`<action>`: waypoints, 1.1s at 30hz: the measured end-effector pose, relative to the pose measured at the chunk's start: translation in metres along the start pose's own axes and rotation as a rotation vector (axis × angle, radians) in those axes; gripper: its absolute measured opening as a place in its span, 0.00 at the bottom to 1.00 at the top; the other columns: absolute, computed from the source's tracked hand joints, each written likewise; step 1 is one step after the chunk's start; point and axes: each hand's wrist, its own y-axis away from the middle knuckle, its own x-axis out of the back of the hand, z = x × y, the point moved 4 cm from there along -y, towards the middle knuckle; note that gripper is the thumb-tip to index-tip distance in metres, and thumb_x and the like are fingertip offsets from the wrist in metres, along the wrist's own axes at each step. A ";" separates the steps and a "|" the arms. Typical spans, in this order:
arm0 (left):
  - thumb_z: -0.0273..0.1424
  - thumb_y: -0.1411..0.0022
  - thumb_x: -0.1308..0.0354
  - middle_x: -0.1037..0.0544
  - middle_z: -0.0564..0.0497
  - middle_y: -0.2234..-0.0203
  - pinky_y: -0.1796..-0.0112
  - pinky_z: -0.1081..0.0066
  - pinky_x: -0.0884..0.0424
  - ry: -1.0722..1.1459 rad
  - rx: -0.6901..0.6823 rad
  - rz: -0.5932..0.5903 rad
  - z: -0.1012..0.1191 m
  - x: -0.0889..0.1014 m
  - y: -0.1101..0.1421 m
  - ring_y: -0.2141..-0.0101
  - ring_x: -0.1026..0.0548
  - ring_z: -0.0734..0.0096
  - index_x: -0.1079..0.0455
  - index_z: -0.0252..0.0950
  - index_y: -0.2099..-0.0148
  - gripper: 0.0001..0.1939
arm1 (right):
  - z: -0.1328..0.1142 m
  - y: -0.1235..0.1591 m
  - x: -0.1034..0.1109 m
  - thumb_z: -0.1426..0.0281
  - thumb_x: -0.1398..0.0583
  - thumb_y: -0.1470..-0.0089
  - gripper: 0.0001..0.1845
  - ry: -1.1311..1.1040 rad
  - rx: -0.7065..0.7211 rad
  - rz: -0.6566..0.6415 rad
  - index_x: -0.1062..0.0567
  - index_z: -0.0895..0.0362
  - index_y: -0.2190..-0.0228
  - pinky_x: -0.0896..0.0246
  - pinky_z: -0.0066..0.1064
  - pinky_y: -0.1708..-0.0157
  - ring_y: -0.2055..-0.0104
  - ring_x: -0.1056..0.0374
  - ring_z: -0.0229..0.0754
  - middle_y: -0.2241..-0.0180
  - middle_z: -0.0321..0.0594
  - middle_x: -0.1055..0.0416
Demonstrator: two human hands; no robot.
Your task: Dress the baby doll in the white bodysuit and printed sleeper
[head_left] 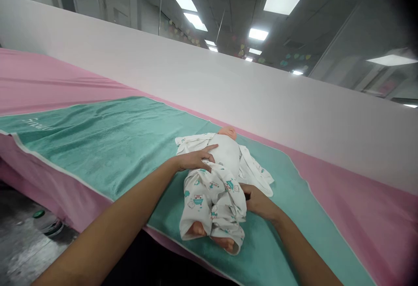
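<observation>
A baby doll (227,134) lies on its back on a teal towel (107,142), head away from me and bare feet toward me. It wears white printed trousers (209,199), and its white printed top (251,168) lies spread out under its bare belly. My left hand (195,159) rests at the doll's waist, fingers bent onto the trouser waistband with the thumb stretched across the belly. My right hand (257,201) sits at the doll's other hip, fingers curled against the trouser fabric, their tips hidden behind the cloth.
The towel covers a pink-sheeted table (359,216) that runs from left to right. A tall white partition (261,94) stands behind it. At lower left the table's edge drops to a grey floor with a small green object (39,213).
</observation>
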 end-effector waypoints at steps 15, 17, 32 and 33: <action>0.38 0.46 0.45 0.28 0.56 0.71 0.62 0.71 0.37 -0.094 0.122 0.720 -0.042 0.019 -0.033 0.66 0.31 0.69 0.38 0.38 0.66 0.09 | 0.025 -0.040 0.058 0.61 0.47 0.51 0.12 0.362 0.003 0.898 0.37 0.55 0.79 0.48 0.30 0.70 0.71 0.41 0.39 0.73 0.34 0.33; 0.38 0.45 0.46 0.30 0.56 0.73 0.63 0.70 0.37 -0.097 0.153 0.737 -0.047 0.022 -0.042 0.67 0.31 0.69 0.38 0.38 0.66 0.10 | 0.028 -0.053 0.069 0.59 0.47 0.51 0.15 0.381 -0.037 0.961 0.39 0.54 0.81 0.52 0.30 0.73 0.75 0.46 0.37 0.80 0.31 0.41; 0.43 0.48 0.41 0.28 0.50 0.73 0.72 0.74 0.37 0.512 0.179 0.291 -0.052 0.020 -0.043 0.73 0.33 0.74 0.30 0.32 0.66 0.17 | 0.039 -0.072 0.068 0.64 0.46 0.51 0.12 0.075 0.205 0.959 0.33 0.54 0.63 0.44 0.35 0.53 0.53 0.38 0.43 0.55 0.41 0.34; 0.43 0.48 0.41 0.30 0.51 0.74 0.73 0.74 0.38 0.396 0.179 0.262 -0.048 0.021 -0.042 0.74 0.34 0.75 0.30 0.33 0.67 0.17 | 0.037 -0.071 0.066 0.65 0.46 0.50 0.12 0.071 0.247 0.936 0.32 0.54 0.63 0.45 0.35 0.52 0.50 0.39 0.43 0.52 0.41 0.35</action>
